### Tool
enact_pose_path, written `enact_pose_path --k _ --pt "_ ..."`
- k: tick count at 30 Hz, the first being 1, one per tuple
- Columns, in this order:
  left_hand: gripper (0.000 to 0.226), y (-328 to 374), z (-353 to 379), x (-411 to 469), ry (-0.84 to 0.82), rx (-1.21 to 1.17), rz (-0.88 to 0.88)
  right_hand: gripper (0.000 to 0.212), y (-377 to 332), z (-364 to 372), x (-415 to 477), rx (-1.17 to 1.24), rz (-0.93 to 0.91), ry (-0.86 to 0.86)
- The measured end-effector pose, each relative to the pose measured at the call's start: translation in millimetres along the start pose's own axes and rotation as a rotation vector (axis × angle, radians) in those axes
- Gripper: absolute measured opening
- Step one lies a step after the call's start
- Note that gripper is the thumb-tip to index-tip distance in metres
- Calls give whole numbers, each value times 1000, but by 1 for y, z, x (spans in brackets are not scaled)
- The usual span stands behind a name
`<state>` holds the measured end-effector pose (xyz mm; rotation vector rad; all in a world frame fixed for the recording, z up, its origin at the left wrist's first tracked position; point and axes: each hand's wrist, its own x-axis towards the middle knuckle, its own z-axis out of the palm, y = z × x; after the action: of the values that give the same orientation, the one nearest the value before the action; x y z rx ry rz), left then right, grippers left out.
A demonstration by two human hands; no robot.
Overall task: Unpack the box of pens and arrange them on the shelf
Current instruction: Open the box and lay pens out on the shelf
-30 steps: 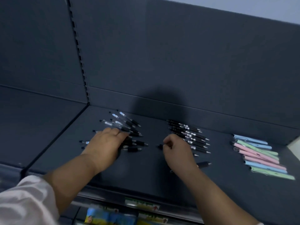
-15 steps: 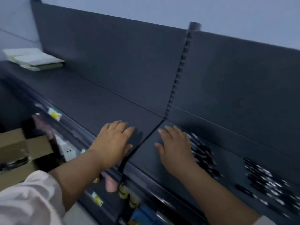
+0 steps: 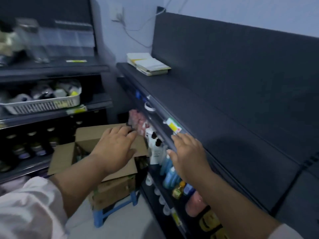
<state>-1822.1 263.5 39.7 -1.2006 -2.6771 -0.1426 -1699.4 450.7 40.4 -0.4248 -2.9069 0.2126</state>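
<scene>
Brown cardboard box (image 3: 63,157), flaps open, apparently on blue stool (image 3: 103,216) beside dark shelf (image 3: 215,126). Left hand (image 3: 115,149) and right hand (image 3: 188,156) spread, empty.

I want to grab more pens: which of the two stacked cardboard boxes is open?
The upper box, its flaps spread outward under the left hand; the lower box, on the blue stool, is covered by it.

Cannot see into the cardboard box (image 3: 63,157), half covered by the left hand (image 3: 114,149). Cannot read the price label (image 3: 172,125) on the shelf (image 3: 215,118) edge. Perhaps jars (image 3: 25,37) at upper left, smeared by blur.
</scene>
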Motion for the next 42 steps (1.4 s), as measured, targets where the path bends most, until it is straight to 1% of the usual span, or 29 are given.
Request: enact_pose_path --k 2,4,8,11,16,20,22,26,30,34,36,39,42 --pt "57 -34 4 -7 -5 -10 -70 60 -22 17 21 22 -50 -9" --pt "55 -64 10 -11 -31 -18 -139 64 -44 30 42 41 -89 -54" --pt "56 -114 36 -13 -122 -32 -267 58 -73 59 85 41 -167 -173" --pt "56 -142 59 -9 -205 -51 -363 58 -87 86 120 75 -192 -271" --pt "56 -179 97 8 -307 -52 -508 62 -96 152 187 106 -249 -457" --pt "60 -205 134 24 -401 -78 -588 60 -103 203 237 91 -309 -563" --pt "59 -218 156 30 -432 -96 -609 60 -106 228 256 64 -341 -623" --pt "53 -239 206 41 -499 -133 -592 64 -105 280 285 29 -346 -769" --pt "56 -264 260 56 -587 -104 -505 64 -99 335 301 10 -333 -847" --pt "49 -282 315 61 -703 -62 -396 71 -97 388 306 8 -339 -926" --pt "48 -286 341 61 -775 -45 -340 73 -97 413 306 -19 -372 -948" --pt "54 -291 377 59 -857 -88 -286 73 -94 444 302 -43 -431 -946" --pt "55 -296 406 55 -842 -114 -228 76 -91 470 298 -47 -487 -919"
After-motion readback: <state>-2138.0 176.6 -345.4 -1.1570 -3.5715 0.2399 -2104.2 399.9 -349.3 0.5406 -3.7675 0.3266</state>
